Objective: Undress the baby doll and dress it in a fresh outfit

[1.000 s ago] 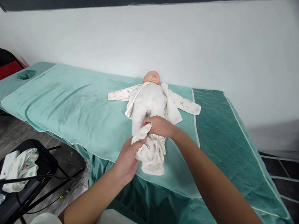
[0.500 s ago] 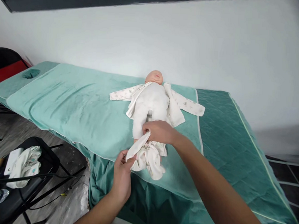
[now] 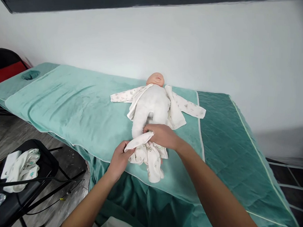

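With the romper leg pinched by the left hand and gripped at the doll by the right hand near the massage bed edge, the doll may be dragged off by an uneven pull.

bed: green quilted cover
on bed: teal towel
on towel: doll, garment

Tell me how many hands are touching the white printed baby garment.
2. The left hand pinches the white printed baby garment at its near-left edge; the right hand presses it by the doll's legs.
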A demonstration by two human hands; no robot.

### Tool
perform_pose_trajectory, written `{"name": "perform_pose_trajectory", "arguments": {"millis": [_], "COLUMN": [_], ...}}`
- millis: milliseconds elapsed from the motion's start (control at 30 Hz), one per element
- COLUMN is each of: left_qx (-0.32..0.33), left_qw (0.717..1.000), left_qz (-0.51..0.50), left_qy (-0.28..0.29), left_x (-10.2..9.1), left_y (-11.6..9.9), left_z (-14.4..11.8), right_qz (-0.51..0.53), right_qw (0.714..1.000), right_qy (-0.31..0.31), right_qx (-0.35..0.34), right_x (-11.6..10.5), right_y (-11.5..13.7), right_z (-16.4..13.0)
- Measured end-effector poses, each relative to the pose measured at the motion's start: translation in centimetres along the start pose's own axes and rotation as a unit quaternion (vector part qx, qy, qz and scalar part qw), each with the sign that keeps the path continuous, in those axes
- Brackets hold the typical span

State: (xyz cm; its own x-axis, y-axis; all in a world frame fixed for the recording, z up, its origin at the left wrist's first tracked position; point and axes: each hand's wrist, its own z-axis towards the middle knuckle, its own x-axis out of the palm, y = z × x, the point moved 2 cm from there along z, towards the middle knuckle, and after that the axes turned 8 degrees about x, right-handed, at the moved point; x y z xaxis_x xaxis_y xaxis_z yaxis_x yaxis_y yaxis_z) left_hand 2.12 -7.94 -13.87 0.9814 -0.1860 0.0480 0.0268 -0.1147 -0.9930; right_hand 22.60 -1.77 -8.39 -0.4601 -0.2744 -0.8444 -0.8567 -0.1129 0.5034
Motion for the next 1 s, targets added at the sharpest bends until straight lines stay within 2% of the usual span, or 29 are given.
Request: {"name": "perform_pose_trajectory", "arguments": {"millis": [200,433,533,700,767,867,933,1000], "left_qx": [0.094,0.220,0.284,0.385,0.391,0.377,0.363,0.334], "left_qw": [0.986,0.944,0.907,0.795,0.770,0.779,0.809,0.854], "left_qz": [0.104,0.242,0.310,0.464,0.498,0.496,0.458,0.398], "left_qy": [0.091,0.033,0.032,0.070,0.072,0.074,0.057,0.007], "left_x": [-1.3,-2.4,-2.4,-1.7,-1.2,-0.6,-0.6,-1.1], "left_y": [0.2,0.9,0.6,-0.5,-0.9,-1.0,-0.7,-0.3], "left_z": [3.4,8.6,11.2,15.0,15.8,15.6,14.3,12.1], "right_qz": [0.107,0.051,0.030,0.067,0.078,0.071,0.078,0.093], "right_qw": [0.994,0.997,0.996,0.991,0.989,0.989,0.988,0.988], "right_qy": [0.000,-0.032,-0.041,-0.042,-0.043,-0.052,-0.060,-0.058], "right_qx": [0.029,0.052,0.076,0.104,0.115,0.118,0.117,0.113], "right_x": [0.0,0.4,0.3,-0.1,-0.2,-0.1,0.1,0.1], "right_y": [-0.7,-0.3,-0.2,-0.1,-0.1,0.0,0.1,0.1], "right_z": [-0.3,0.1,0.3,0.7,0.9,1.2,1.1,0.9]}}
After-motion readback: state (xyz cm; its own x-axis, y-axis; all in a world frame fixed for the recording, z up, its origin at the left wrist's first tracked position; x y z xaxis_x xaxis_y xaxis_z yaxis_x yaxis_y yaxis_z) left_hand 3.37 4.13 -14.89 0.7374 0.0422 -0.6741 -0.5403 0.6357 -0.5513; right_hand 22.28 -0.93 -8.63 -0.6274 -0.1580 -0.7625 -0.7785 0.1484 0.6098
